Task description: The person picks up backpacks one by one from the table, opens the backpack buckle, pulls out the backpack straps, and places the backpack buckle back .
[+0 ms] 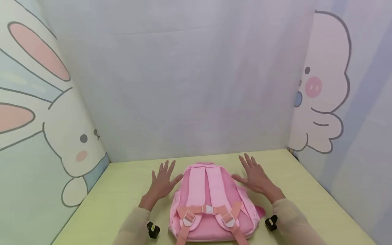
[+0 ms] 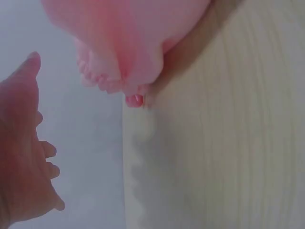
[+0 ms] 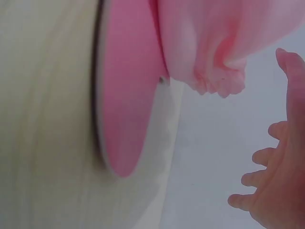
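Note:
A pink backpack (image 1: 204,190) lies on the table with its shoulder straps (image 1: 196,187) facing up. Orange webbing and a white chest buckle (image 1: 209,209) cross its lower half. My left hand (image 1: 163,182) is spread beside the bag's upper left side, fingers straight, thumb toward the bag. On the other side my right hand (image 1: 255,177) is spread the same way, its thumb near the upper right edge. Neither hand holds anything. In the right wrist view a flat, darker pink rounded flap (image 3: 126,109) sticks out from under the bag beside a gathered side pocket (image 3: 209,52).
The pale wooden table (image 1: 122,190) meets a plain grey-lilac backdrop (image 1: 183,85) at its far edge. Side panels carry a cartoon rabbit (image 1: 70,143) on the left and a white cartoon figure (image 1: 324,68) on the right. Black wrist devices (image 1: 153,230) show by both sleeves.

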A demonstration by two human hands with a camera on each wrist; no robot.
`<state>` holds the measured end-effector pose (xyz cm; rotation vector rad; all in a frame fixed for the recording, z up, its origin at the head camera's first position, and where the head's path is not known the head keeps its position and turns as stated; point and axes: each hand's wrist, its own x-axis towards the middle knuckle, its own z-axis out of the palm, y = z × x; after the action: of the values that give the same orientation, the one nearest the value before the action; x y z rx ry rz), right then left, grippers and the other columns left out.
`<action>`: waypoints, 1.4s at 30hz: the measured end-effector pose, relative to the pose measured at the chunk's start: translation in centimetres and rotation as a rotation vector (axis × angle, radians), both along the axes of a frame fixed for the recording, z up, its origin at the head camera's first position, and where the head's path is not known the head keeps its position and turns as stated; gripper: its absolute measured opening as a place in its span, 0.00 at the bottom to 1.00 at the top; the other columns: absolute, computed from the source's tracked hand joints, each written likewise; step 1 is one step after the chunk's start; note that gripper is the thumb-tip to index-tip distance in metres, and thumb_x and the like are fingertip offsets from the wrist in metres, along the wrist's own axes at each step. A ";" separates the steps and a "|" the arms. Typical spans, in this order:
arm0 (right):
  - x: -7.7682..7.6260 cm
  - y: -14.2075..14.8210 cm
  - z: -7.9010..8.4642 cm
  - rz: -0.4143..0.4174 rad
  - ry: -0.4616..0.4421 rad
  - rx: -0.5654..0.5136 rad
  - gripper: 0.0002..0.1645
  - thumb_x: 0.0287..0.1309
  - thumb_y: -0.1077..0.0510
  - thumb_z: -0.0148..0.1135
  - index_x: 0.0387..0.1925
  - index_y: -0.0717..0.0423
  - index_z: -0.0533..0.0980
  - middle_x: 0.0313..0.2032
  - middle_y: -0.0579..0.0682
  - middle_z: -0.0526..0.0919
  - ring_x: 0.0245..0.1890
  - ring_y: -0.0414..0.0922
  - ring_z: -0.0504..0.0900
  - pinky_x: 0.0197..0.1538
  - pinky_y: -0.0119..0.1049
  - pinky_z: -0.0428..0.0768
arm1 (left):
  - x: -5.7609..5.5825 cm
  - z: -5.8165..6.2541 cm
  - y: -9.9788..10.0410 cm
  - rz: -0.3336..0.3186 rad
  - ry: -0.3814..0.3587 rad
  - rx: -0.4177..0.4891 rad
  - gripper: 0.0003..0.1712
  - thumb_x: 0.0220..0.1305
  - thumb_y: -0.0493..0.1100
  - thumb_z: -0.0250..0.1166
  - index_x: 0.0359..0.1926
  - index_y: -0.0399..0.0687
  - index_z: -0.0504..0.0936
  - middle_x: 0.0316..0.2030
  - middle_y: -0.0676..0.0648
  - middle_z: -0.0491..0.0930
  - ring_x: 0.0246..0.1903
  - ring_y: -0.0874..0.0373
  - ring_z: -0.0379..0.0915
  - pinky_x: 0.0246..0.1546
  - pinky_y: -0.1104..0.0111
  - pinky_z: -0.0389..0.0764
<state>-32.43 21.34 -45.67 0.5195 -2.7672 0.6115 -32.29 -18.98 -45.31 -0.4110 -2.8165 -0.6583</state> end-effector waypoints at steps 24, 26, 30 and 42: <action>7.2 -4.5 6.2 0.314 -0.291 0.025 0.57 0.59 0.24 0.56 0.76 0.57 0.58 0.74 0.59 0.59 0.73 0.59 0.59 0.67 0.59 0.64 | 6.3 5.3 3.6 -0.299 -0.136 0.163 0.38 0.67 0.61 0.63 0.71 0.45 0.69 0.67 0.42 0.71 0.67 0.42 0.64 0.62 0.44 0.67; 7.6 -4.9 6.2 0.331 -0.289 0.041 0.55 0.59 0.24 0.56 0.74 0.58 0.61 0.73 0.59 0.61 0.72 0.58 0.61 0.66 0.58 0.66 | 6.8 5.5 3.9 -0.323 -0.151 0.164 0.38 0.67 0.61 0.64 0.69 0.43 0.71 0.65 0.40 0.73 0.65 0.40 0.67 0.60 0.44 0.69; 8.6 -5.8 6.3 0.320 -0.257 0.038 0.46 0.61 0.30 0.61 0.67 0.60 0.70 0.66 0.57 0.73 0.65 0.57 0.71 0.61 0.57 0.72 | 7.9 5.9 4.5 -0.372 -0.199 0.149 0.34 0.65 0.57 0.68 0.63 0.41 0.76 0.54 0.40 0.80 0.52 0.44 0.78 0.48 0.54 0.79; 9.5 -8.4 5.7 0.340 -0.307 -0.133 0.22 0.53 0.53 0.74 0.46 0.63 0.84 0.27 0.48 0.84 0.25 0.38 0.75 0.30 0.32 0.75 | 9.1 5.6 6.5 -0.399 -0.246 0.144 0.25 0.53 0.50 0.78 0.48 0.41 0.85 0.35 0.49 0.82 0.32 0.63 0.76 0.32 0.70 0.77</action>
<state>-22.96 12.92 -39.96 0.9474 -2.9104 1.0206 -23.16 -12.47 -39.72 -0.9378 -2.9085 -1.0483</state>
